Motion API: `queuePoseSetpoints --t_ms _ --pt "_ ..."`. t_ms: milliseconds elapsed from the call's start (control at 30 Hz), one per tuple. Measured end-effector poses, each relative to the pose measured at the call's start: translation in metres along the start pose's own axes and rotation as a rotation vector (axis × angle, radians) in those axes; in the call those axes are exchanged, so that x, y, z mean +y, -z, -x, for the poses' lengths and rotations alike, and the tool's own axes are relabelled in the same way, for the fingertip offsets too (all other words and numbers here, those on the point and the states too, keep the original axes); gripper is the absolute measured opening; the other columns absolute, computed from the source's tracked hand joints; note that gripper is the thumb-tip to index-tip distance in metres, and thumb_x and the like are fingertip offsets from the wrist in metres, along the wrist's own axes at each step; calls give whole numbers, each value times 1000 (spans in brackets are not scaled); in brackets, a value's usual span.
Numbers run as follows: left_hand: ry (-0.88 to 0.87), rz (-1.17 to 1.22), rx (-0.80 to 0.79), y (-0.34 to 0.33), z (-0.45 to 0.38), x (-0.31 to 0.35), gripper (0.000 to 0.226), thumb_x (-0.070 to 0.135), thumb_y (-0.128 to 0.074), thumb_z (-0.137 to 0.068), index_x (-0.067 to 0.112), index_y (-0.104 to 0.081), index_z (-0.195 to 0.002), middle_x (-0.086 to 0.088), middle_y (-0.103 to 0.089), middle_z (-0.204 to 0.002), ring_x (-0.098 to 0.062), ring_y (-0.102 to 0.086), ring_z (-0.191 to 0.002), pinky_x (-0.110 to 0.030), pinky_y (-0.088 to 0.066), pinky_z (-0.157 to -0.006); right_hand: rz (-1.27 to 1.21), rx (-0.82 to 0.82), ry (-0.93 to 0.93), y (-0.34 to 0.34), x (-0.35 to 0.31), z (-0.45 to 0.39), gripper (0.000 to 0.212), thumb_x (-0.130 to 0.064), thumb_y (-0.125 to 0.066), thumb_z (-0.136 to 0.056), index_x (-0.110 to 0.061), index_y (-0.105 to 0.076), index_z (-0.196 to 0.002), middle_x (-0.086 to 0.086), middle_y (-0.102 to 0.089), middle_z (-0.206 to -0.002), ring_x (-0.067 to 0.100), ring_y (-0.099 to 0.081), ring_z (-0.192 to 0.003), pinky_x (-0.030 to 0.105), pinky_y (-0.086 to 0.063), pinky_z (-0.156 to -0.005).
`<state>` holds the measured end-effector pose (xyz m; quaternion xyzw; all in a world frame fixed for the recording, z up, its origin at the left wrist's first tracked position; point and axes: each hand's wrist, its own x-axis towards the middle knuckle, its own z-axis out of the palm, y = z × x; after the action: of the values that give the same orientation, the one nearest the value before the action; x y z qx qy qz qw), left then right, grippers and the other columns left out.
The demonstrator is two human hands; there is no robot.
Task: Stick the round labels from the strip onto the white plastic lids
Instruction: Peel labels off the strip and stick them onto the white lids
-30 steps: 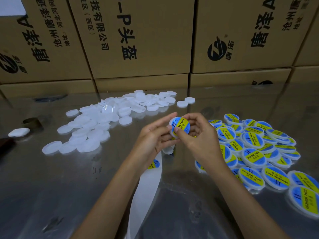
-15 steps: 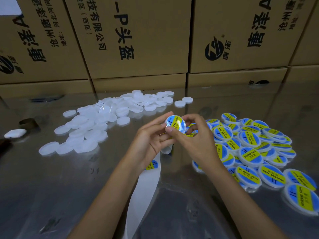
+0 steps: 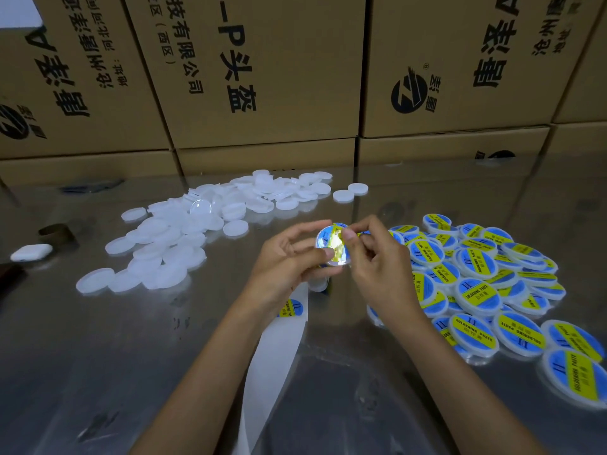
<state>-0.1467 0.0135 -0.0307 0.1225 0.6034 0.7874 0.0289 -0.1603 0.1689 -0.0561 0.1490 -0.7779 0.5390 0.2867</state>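
A white lid with a blue and yellow round label [image 3: 331, 246] is held up over the middle of the table. My left hand [image 3: 284, 261] grips its left edge with thumb and fingers. My right hand [image 3: 377, 262] presses a thumb on the label's top right and curls its fingers behind the lid. The white backing strip [image 3: 279, 343] trails from under my left hand toward me, with one label [image 3: 292, 307] still on it. A pile of bare white lids [image 3: 184, 234] lies at the left. Labelled lids [image 3: 476, 280] are heaped at the right.
Stacked brown cardboard boxes [image 3: 262, 77] wall off the back of the shiny metal table [image 3: 98, 356]. A small white case [image 3: 31, 252] and a brown tape ring [image 3: 56, 233] lie at the far left.
The lid has tilted so its label glares in the light. My right thumb has shifted over the label's upper part. Both hands stay in the same place.
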Motion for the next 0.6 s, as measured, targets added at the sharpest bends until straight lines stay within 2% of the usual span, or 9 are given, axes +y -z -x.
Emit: queuePoseSetpoints --t_ms 100,167,200,267,333,467,600 --pt "-29 -62 92 -1 1 0 27 0 -77 -82 15 -74 -105 -15 -77 -101 -32 -76 -87 -29 -61 -66 13 -21 8 1 1 1 15 -26 -52 -102 -20 -55 -88 -5 -49 -52 9 -38 -46 21 -27 -49" --pt "-45 -65 152 0 1 -1 25 3 -79 -81 13 -72 -103 -14 -77 -96 -31 -76 -82 -27 -60 -61 10 -58 16 -1 0 1 12 -29 -53 -101 -23 -56 -90 -5 -48 -54 8 -40 -47 22 -28 -50" --pt "-51 -60 178 0 1 -1 24 5 -79 -82 11 -71 -103 -15 -77 -95 -31 -76 -80 -27 -60 -60 7 -82 24 -2 -1 2 12 -35 -56 -98 -25 -56 -92 -6 -45 -52 8 -40 -47 22 -28 -50" --pt "-61 -47 231 0 1 -3 17 8 -78 -84 9 -70 -100 -15 -77 -91 -29 -76 -77 -28 -60 -58 15 -118 29 -5 -4 3 25 -52 -63 -87 -29 -54 -95 -8 -40 -50 9 -38 -47 22 -28 -48" --pt "-74 -48 277 -1 1 -4 10 14 -78 -85 9 -72 -91 -14 -77 -88 -27 -75 -70 -28 -59 -54 38 -135 22 -6 -4 4 37 -61 -67 -77 -33 -52 -95 -8 -40 -48 9 -37 -46 23 -28 -46" --pt "-40 -68 284 0 0 -5 20 25 -77 -87 7 -72 -96 -13 -77 -90 -29 -74 -69 -29 -60 -55 -12 -124 9 -5 -4 4 33 -51 -73 -76 -34 -47 -88 -13 -42 -44 7 -35 -43 17 -26 -45" --pt "-10 -88 124 2 -1 -3 17 16 -68 -95 12 -71 -111 -12 -77 -100 -29 -76 -82 -28 -61 -63 -39 -44 -3 -3 0 2 18 -36 -66 -93 -28 -51 -85 -7 -34 -44 9 -29 -44 21 -23 -47"
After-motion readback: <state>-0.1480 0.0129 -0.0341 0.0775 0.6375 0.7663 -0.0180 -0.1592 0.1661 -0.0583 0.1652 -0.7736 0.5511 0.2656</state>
